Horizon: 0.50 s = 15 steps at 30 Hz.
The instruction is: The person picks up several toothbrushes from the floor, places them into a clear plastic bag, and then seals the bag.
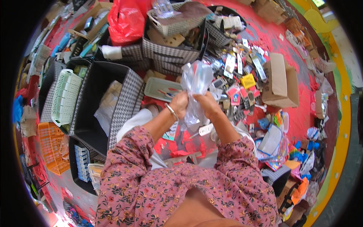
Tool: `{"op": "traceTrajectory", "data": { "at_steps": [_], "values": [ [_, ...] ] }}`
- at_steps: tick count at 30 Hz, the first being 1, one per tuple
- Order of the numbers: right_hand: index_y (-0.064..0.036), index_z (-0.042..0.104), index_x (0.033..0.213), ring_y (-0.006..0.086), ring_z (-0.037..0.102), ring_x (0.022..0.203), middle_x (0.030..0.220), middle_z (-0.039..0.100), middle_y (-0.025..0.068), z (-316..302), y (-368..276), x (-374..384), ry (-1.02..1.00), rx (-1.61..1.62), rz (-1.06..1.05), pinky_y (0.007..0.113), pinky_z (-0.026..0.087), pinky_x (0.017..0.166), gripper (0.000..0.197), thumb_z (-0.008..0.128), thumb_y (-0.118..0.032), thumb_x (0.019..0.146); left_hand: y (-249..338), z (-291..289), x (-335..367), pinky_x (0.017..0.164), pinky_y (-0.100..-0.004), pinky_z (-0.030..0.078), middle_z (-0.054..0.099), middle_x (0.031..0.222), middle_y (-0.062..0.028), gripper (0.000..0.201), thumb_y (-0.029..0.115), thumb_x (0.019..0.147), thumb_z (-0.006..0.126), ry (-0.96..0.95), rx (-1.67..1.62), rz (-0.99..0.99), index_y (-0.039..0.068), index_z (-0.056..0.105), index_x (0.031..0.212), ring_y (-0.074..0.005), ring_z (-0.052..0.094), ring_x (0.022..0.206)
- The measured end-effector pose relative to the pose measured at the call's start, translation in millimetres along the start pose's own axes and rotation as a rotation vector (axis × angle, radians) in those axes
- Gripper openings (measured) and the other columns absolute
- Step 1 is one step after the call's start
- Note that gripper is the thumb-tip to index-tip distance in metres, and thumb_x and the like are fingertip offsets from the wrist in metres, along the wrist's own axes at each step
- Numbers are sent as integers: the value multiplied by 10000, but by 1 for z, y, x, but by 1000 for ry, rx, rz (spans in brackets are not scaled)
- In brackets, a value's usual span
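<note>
Since the left hand (179,105) and right hand (208,105) grip the clear plastic (197,77), tension should be even. Gentle handling likely avoids tears

Could read no word or number with certainty. Saw only small dark marks on a white tag (205,129) lying below the center, more dark marks on the left side of an open brown cardboard box (278,75), and unreadable patterning on a pink card (235,97) left of it. Perhaps glimpsed print on a long white card (229,66) too, though too blurred to be sure.
</note>
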State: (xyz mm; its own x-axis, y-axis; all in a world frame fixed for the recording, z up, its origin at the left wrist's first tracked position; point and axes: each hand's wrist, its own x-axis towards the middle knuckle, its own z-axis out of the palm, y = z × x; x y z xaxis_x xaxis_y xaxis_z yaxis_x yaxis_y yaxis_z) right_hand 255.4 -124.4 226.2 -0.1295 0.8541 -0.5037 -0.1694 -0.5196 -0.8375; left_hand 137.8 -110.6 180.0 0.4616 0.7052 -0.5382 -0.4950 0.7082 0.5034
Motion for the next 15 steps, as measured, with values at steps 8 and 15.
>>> {"op": "traceTrajectory", "data": {
  "at_steps": [8,15],
  "values": [
    [13,501,1042,230,534,877,931,567,126,-14,7,38,-62,-498,-607,332,402,769,372,530,-131,700,38,48,-11,889,-370,361,538,1069,-63,437,414,825,435,-132,-240,222,71,483,1092,-221,509,966],
    [75,494,900,376,528,789,859,526,239,41,22,-7,109,-1000,-406,404,449,693,334,558,-100,623,17,3,-23,755,-317,477,601,803,-110,305,252,735,624,127,-127,-129,-8,559,881,-206,587,736]
  ]
}}
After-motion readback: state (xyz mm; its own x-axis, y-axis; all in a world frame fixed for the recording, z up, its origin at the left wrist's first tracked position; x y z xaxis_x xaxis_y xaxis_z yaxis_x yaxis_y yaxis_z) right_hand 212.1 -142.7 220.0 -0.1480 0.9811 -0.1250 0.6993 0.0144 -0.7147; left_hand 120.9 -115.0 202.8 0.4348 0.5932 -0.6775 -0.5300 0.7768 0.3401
